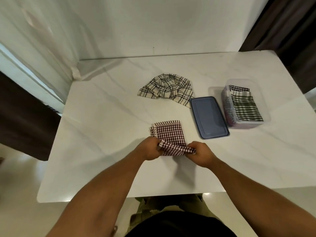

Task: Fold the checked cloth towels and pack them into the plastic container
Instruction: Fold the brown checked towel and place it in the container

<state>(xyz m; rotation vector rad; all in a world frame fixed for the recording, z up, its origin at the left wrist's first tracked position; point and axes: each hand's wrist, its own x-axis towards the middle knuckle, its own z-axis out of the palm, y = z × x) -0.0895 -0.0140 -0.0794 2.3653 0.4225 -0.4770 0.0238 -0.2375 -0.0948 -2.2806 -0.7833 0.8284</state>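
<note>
The maroon checked towel (168, 134) lies partly folded on the near middle of the white marble surface (102, 134), its far part flat so the fold has a steady base. The near edge is raised off the surface: the left hand (150, 148) pinches its left corner and the right hand (200, 153) its right corner, fingers (191, 147) curled tight on the cloth, so the edge stays taut and square, probably to be carried over the flat part. To the right, the blue lid (208, 117) rests beside the clear plastic container (246, 124), left off so the opening is free for packing. A folded green checked towel (246, 108) already sits inside. Farther back, a crumpled cream plaid towel (166, 88) waits unfolded, within reach.
</note>
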